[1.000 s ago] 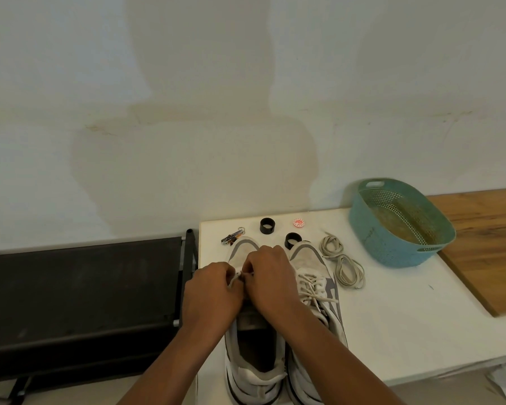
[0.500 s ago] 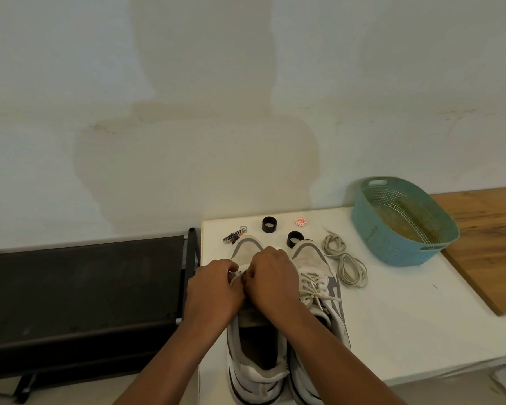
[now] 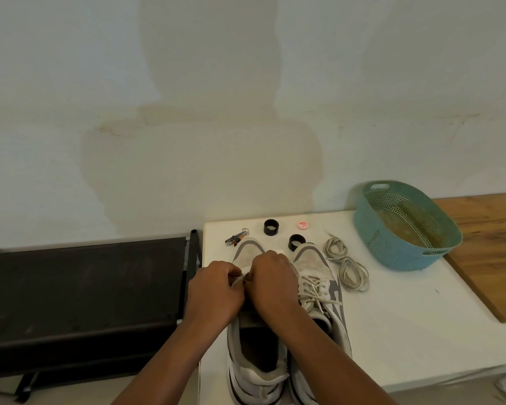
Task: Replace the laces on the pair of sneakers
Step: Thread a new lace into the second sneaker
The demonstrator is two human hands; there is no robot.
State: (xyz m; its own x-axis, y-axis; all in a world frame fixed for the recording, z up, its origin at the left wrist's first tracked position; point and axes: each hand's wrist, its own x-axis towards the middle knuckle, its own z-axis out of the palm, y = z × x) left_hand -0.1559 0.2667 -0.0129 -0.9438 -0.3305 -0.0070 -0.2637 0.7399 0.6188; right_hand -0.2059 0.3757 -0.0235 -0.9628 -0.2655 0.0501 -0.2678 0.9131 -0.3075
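**Head view: lacing left sneaker, near the toe**

Both hands work over the left sneaker [image 3: 253,331] on the white table [image 3: 406,325]. Left hand [image 3: 214,290] and right hand [image 3: 272,280] each pinch a bit of pale lace [image 3: 240,278] between curled fingers; the eyelets are hidden under the knuckles. Right sneaker [image 3: 319,290] is laced. A loose lace coil [image 3: 346,266] lies just beside it. Risks: the lace tip could slip out of the pinch, an eyelet could get skipped unseen, or the ends could come out uneven.

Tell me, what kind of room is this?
Probably a plain room in a home. A white table stands against a patchy painted wall, with a teal plastic basket on it and a black rack beside it.
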